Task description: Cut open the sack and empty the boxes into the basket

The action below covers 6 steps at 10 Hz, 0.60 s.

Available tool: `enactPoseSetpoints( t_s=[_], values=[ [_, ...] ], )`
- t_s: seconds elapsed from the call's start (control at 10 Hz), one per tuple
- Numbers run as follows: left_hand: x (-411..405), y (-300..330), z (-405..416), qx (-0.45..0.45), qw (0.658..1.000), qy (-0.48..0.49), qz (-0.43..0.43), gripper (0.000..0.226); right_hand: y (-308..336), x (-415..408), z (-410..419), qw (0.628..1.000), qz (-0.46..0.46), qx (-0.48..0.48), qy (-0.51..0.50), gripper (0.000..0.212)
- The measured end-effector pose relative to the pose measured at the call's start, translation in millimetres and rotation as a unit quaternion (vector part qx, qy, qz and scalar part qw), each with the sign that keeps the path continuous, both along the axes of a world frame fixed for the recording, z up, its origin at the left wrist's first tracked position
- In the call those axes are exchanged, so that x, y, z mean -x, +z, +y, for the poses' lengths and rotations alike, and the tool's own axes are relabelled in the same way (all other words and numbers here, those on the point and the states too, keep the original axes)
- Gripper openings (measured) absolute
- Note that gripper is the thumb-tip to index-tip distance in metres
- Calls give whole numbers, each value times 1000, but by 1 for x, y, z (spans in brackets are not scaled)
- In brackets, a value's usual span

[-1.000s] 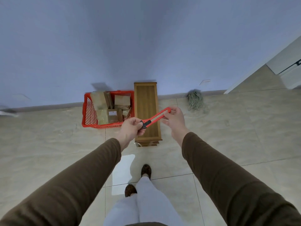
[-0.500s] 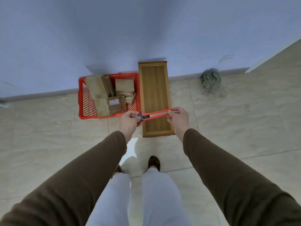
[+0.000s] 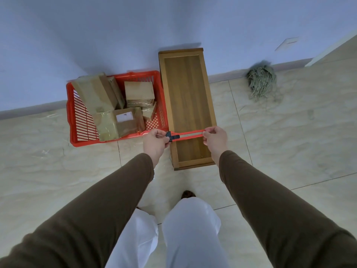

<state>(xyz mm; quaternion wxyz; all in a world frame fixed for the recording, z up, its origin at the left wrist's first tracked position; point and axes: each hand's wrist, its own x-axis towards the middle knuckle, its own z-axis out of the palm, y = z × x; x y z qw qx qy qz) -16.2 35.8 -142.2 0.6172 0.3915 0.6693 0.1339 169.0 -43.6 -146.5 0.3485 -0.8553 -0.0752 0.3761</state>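
Observation:
A red utility knife (image 3: 186,134) lies level between my two hands, above the near end of a wooden bench (image 3: 188,105). My left hand (image 3: 155,143) pinches its black end. My right hand (image 3: 214,139) pinches the other end. A red plastic basket (image 3: 77,120) stands on the floor against the wall, left of the bench. Several brown cardboard boxes (image 3: 119,122) fill it, one with a white label. No sack is in view.
A grey-green mop head (image 3: 260,80) lies on the tiled floor by the wall at the right. My legs in white trousers (image 3: 185,235) and one dark shoe (image 3: 188,194) are below my arms. The blue wall runs behind everything.
The knife has turned from a slant to level. My view has come closer to the bench and basket, and my hands sit nearer the bench's front end.

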Motion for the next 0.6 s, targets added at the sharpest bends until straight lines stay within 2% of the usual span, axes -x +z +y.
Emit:
enactPoseSetpoints(
  t_s=[0.2,0.3,0.4,0.6],
  values=[
    [-3,-29,-2,-11,999,-23,22,21,-25,-2,-5,1000,3,12,-3,6],
    [-4,-31,-5,-9,999,-23,26,20,-27,-1,-8,1000,12,15,-4,9],
    [-1,-23,-9,1,999,-21,31,28,-19,0,-12,1000,16,22,14,24],
    [7,53,-16,4,1000,-19,20,25,59,4,-21,999,24,13,37,19]
  ],
)
